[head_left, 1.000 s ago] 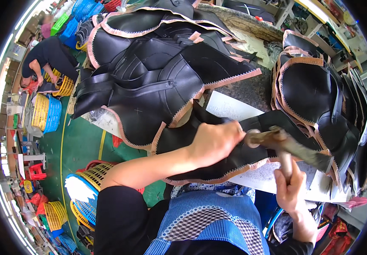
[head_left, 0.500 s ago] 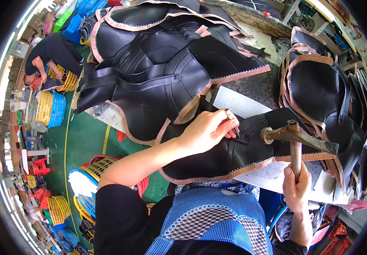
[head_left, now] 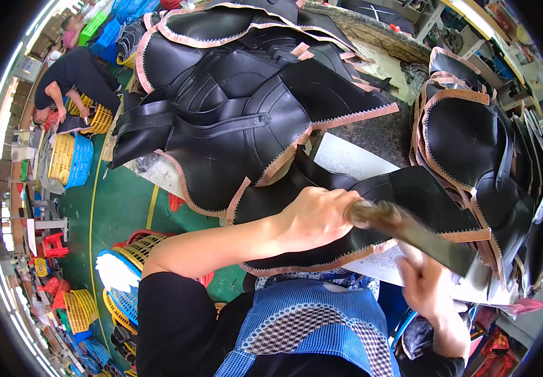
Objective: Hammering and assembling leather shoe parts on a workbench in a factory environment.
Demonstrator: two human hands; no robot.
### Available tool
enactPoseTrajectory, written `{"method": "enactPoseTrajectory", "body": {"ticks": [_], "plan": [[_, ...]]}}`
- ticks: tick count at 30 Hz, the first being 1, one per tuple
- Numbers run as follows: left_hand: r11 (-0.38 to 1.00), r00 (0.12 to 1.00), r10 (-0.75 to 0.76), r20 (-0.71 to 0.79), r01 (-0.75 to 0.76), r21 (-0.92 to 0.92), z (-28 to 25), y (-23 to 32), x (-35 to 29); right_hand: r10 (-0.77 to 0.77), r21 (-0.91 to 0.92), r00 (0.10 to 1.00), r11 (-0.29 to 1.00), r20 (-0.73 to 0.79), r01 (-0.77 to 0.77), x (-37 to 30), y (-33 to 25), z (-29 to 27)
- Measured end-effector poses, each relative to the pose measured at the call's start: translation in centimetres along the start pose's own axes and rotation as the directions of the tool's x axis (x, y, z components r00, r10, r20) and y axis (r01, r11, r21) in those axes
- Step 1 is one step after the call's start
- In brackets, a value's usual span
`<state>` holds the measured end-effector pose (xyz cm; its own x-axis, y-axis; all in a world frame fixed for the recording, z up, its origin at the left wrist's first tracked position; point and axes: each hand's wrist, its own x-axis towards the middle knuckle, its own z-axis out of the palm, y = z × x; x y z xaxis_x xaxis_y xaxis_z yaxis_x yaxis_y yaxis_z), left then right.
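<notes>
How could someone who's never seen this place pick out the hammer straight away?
Find the blue patterned apron at the bottom middle. Beyond its upper right corner, the right hand grips the hammer, whose motion-blurred head overlaps the left hand in this view. Unlike the broad black pieces around it, edged in pinkish zigzag, it is narrow and brownish.

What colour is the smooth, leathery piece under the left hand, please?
The leathery piece is black, shown best in the head view.
</notes>
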<state>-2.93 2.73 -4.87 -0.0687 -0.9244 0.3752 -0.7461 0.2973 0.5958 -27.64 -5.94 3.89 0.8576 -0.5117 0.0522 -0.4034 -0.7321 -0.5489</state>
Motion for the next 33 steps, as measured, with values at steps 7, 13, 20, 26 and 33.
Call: {"method": "enactPoseTrajectory", "body": {"ticks": [7,13,20,26,33], "plan": [[0.829,0.94,-0.339,-0.019,0.289,-0.479,0.8,-3.0,-0.2,0.33,0.491,0.936,0.84,-0.126,-0.23,-1.5,2.1,1.1],[0.802,0.936,-0.344,0.077,0.336,-0.494,0.4,-2.7,0.0,0.469,0.523,0.883,0.762,-0.038,-0.382,-1.5,2.1,0.7],[0.996,0.995,-0.018,-0.102,0.027,0.084,0.5,-1.1,-0.1,0.107,0.673,0.866,0.678,-0.489,0.296,0.3,-1.3,-0.6],[0.986,0.984,-0.144,-0.101,0.134,-0.1,0.5,-1.7,-0.2,0.287,0.155,0.954,0.95,-0.081,-0.272,1.1,-0.5,-0.1],[0.963,0.998,-0.061,-0.023,0.065,0.262,-6.2,-3.6,0.0,0.262,0.49,0.953,0.857,-0.151,-0.158,6.6,-0.8,0.1]]}}
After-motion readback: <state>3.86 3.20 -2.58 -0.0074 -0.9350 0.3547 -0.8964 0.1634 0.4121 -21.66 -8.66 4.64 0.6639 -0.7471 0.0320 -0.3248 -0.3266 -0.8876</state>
